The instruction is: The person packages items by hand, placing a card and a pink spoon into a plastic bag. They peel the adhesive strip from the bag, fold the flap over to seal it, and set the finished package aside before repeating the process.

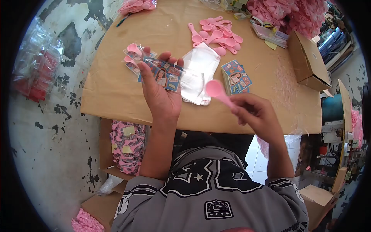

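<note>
Between the thumb and fingers of my left hand (165,98) is a printed card (164,75), blue with a picture of a person, seemingly inside a clear plastic bag. My right hand (253,112) pinches the handle of a pink measuring spoon (216,92), its bowl toward the left. Below that spoon and between my hands lie clear plastic bags (199,69) in a stack. A stack of printed cards (236,76) sits just above my right hand. Beyond my left fingers rest bagged pink spoons (133,49), partly hidden by the hand.
A heap of loose pink spoons (216,34) lies at the table's far side. An open cardboard box (309,60) stands at the right edge. A pen (123,20) lies far left. Below the table, a carton holds packed pink spoons (127,149).
</note>
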`<state>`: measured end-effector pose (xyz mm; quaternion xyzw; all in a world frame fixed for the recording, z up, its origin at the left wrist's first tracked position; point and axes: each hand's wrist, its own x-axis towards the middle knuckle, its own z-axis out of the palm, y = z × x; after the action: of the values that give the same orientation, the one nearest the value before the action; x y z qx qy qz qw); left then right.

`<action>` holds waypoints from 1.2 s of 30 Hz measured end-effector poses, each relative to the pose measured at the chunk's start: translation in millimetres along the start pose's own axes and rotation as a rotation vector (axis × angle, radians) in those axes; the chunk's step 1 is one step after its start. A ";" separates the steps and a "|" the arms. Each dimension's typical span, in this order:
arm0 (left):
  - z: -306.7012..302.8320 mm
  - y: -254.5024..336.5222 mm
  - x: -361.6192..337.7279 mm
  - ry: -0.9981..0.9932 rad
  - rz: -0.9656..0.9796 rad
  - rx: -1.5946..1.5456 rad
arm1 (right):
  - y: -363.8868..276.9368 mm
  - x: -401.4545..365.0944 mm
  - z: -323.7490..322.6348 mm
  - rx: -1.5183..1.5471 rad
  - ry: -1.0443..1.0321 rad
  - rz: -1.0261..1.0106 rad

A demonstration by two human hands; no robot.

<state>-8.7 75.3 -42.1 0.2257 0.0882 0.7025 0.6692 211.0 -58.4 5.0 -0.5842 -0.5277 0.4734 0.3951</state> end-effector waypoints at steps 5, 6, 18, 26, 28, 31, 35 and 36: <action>12.5 -11.9 -11.5 -0.072 -0.090 0.072 | 11.9 13.5 22.3 0.181 -0.031 -0.080; 14.1 -13.4 -12.6 -0.073 -0.109 0.063 | 13.9 14.8 24.8 0.259 -0.021 -0.093; 28.1 -32.9 -37.5 -0.052 -0.424 -0.105 | 27.9 26.9 57.2 0.401 0.258 -0.320; 25.4 -31.5 -39.7 -0.112 -0.532 -0.135 | 39.6 26.6 52.8 0.220 0.312 -0.426; 29.5 -30.2 -40.8 -0.112 -0.574 -0.133 | 40.2 22.6 49.7 0.120 0.336 -0.440; 35.0 -28.5 -42.8 -0.124 -0.639 -0.161 | 40.5 15.4 43.7 -0.011 0.393 -0.521; 35.1 -28.2 -47.5 -0.179 -0.708 -0.188 | 32.9 6.8 43.5 -0.141 0.516 -0.736; 35.7 -28.2 -48.5 -0.186 -0.721 -0.169 | 30.6 3.6 41.5 -0.243 0.503 -0.768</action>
<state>32.4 23.9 -32.2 0.1868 0.0426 0.4034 0.8948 178.2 -60.4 -34.8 -0.4852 -0.6450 0.0718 0.5860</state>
